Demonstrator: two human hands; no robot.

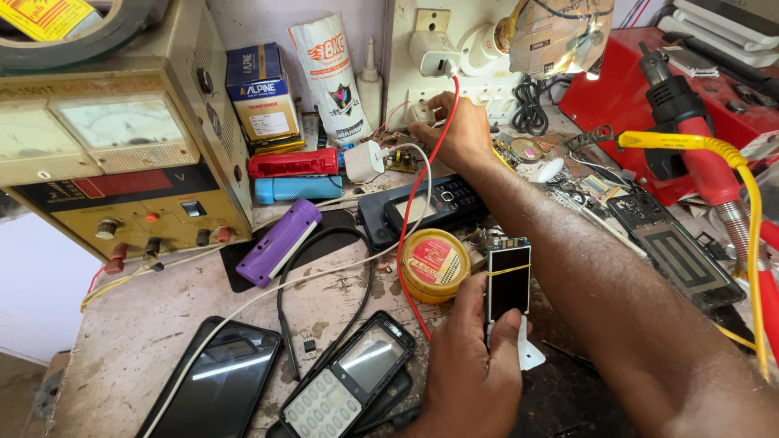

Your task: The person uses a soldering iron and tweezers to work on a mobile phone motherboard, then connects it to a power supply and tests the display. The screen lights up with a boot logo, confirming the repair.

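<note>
A small bare phone circuit board with a dark screen and a yellow band across it (pixel 509 284) is held upright in the left hand (pixel 475 365), the fingers closed round its lower part, just beside a round yellow tin with a red label (pixel 434 264). The right hand (pixel 456 128) is stretched to the back of the worn workbench (pixel 146 324), its fingers pinched on a red wire (pixel 422 191) near a white socket panel (pixel 438 40). A black keypad phone (pixel 442 201) lies between the hands. A beige bench power supply with an analogue meter (pixel 122 146) is seen to the left.
</note>
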